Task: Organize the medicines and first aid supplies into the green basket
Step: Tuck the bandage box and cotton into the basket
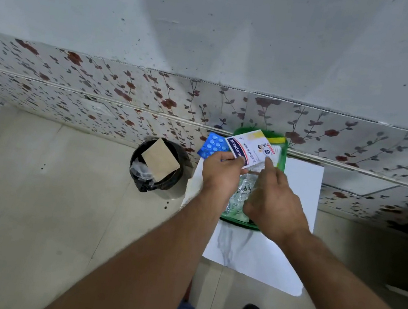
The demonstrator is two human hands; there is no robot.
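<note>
one head-worn wide-angle view, looking steeply down and forward from above; both forearms enter from 6 o'clock, the wall (219,22) fills 12 o'clock, floor (42,194) near.

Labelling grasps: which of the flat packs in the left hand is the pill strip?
The blue foil blister strip, fanned out leftmost in the left hand; round tablet bubbles mark it. The white printed plaster pack beside it is a flat printed pack.

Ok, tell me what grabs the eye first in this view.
Two bare forearms reach to the green basket on a white tabletop by the floral-tiled wall. The left hand fans a blue blister pack and a white plaster packet marked WASHPROOF over the basket, while the right hand points a finger at the packet. On the floor to the left, a black bin holds brown cardboard.
</note>
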